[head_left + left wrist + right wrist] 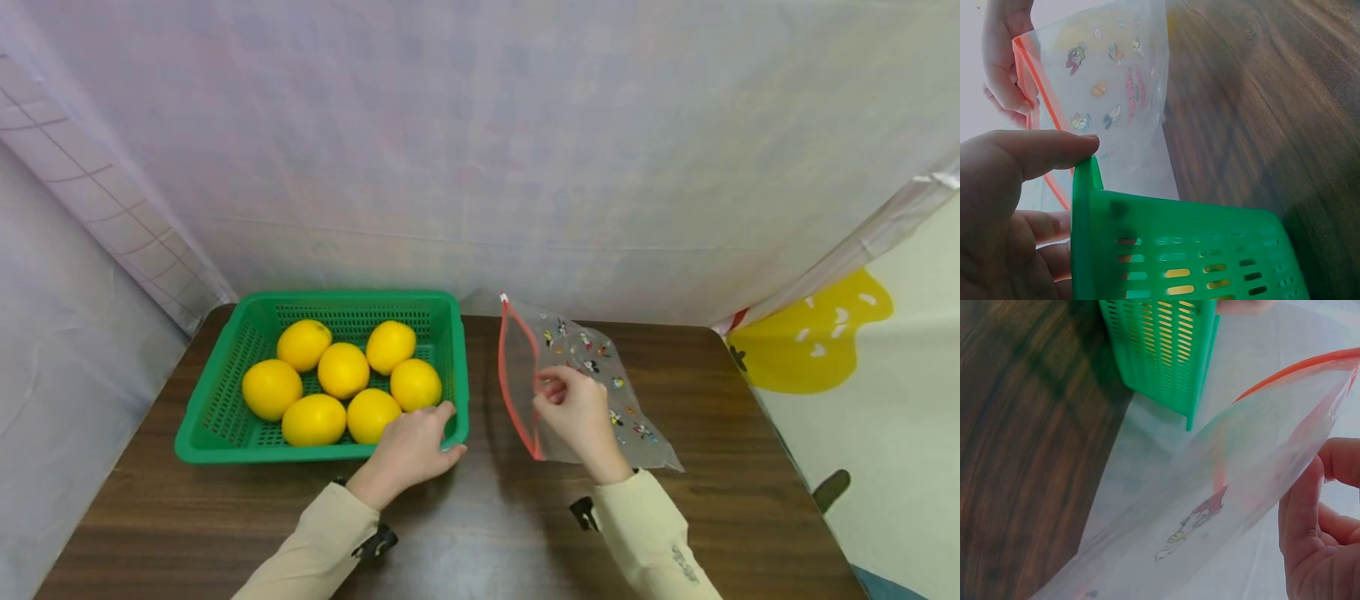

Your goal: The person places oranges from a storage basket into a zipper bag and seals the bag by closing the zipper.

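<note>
Several round to oval yellow fruits [343, 371] lie in a green perforated plastic basket [210, 375]. My left hand [412, 446] grips the basket's near right corner. In the left wrist view its thumb [1054, 150] lies at the rim, while the fingertips are hidden behind the basket wall. To the right, my right hand [581, 412] pinches the edge of a clear slider bag [592, 350] with a red zip strip and small cartoon prints. The bag's mouth gapes toward the basket, and its white slider [504, 297] sits at the far end.
Both things stand on a dark wood-grain table [750, 500]. A pale cloth [480, 167] hangs behind its far edge. Past the right edge there is a white surface with a yellow printed shape [810, 350].
</note>
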The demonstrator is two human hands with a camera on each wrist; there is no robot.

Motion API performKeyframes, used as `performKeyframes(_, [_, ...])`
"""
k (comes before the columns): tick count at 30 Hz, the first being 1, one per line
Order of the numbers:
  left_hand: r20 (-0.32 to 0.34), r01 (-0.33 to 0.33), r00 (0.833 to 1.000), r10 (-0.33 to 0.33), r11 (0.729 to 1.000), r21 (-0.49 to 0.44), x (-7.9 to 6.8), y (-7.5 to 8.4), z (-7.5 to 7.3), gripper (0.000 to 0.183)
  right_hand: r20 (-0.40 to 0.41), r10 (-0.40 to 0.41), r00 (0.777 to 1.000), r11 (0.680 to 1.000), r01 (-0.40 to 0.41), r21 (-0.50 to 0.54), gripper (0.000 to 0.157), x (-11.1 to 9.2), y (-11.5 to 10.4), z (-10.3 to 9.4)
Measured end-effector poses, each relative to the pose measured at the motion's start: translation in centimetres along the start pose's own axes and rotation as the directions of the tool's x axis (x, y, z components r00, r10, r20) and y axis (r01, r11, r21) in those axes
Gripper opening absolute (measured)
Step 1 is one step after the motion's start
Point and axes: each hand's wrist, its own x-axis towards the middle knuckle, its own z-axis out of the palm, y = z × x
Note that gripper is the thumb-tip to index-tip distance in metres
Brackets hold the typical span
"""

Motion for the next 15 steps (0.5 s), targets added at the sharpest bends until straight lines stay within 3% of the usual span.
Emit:
performKeyframes(8, [0.049, 0.009, 0.999, -0.008, 1.0, -0.014, 0.3, 0.1, -0.6, 0.03, 0.009, 0.002, 1.0, 1.0, -0.002, 0.014, 0.022, -0.3, -0.3, -0.9])
performKeyframes(12, [0.074, 0.023, 0.997, -0.021, 0.999, -0.024, 0.8, 0.4, -1.4, 0.035, 0.012, 0.016, 1.0, 1.0, -0.016, 0.019, 0.023, -0.4, -0.5, -1.2])
performKeyframes(15, [0.057, 0.037, 0.998, -0.034, 0.998, -0.059, 1.5, 0.9, -2.4, 0.038, 0.025, 0.026, 0.999, 0.999, -0.027, 0.027, 0.023, -0.5, -0.7, -1.4])
